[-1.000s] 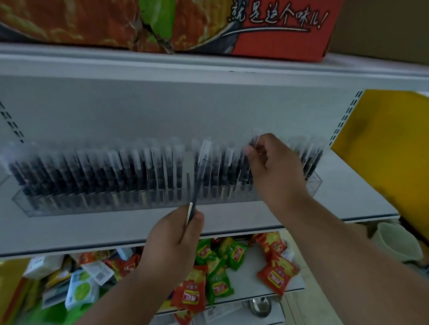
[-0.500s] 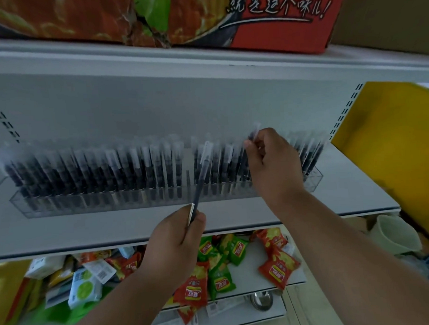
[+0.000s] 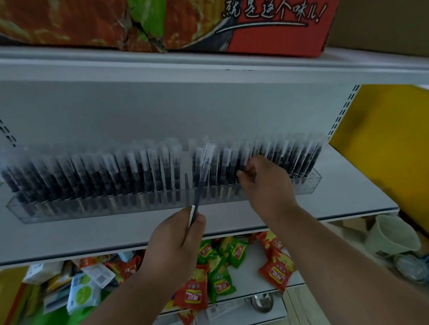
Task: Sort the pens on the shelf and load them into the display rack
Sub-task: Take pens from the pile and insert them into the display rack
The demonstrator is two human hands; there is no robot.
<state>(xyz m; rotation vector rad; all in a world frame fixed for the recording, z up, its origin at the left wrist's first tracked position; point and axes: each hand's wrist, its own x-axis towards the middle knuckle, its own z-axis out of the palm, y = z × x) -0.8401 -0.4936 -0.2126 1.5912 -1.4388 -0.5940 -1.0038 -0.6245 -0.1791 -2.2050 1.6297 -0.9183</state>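
Observation:
A long clear display rack stands on the white shelf, packed with several upright dark pens with frosted caps. My left hand pinches the lower end of one dark pen, which tilts up toward a narrow gap in the row near the middle. My right hand is at the rack's right part, fingers curled and pinching a pen among those standing there; which pen it grips is hidden by the fingers.
A red printed carton sits on the shelf above. Snack packets and small boxes lie on the lower shelf. A yellow panel stands to the right, with a pale cup below it.
My right hand has dropped from the pen tops down to mid-height of the row. My left hand and its pen have kept their place.

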